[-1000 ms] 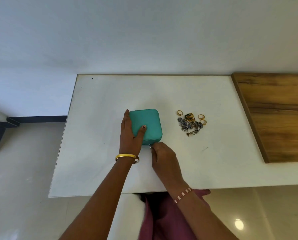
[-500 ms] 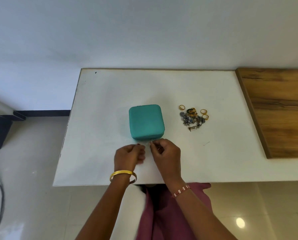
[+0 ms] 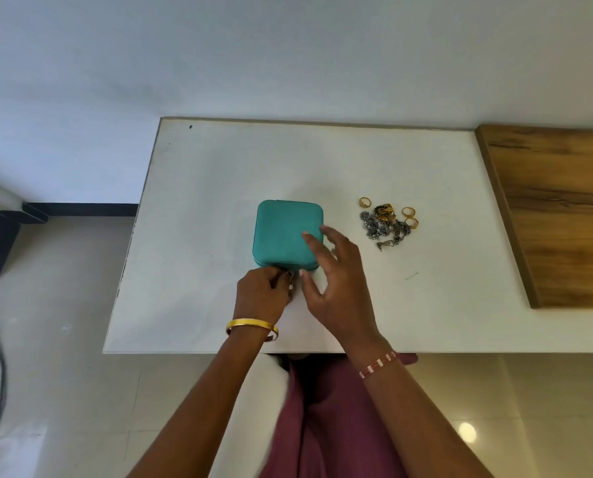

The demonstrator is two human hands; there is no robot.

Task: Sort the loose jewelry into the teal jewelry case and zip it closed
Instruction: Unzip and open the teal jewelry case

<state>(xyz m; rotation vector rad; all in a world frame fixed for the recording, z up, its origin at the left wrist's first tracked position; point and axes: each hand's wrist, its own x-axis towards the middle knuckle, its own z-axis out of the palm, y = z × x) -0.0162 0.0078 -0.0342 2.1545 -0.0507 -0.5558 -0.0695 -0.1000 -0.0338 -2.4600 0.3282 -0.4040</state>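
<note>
Counter [image 3: 219, 188] surface, white and broad, is seen carrying everything, with a wooden slab [image 3: 560, 215] laid along its right side. Near the middle the teal jewelry case [image 3: 286, 232] is set flat, lid down and apparently zipped, so the opening step is judged to be in hand. The case is judged light and fairly stiff, with a soft, slightly grippy skin; it is best steadied from the top while the small zip pull at the near edge is pinched. The right hand [image 3: 336, 288] is spread over the case's near right corner, fingers [image 3: 310, 238] straight and relaxed, gripping nothing. The left hand [image 3: 262, 294] is curled at the near edge, where something small seems to be pinched, probably the zip pull, though it is too small to be confirmed. Well to the right of the case the loose jewelry [image 3: 386, 224] is heaped: tangled, limp chains that are likely to snag, with several gold rings [image 3: 364, 201] around them, hard, smooth and easily rolled.
</note>
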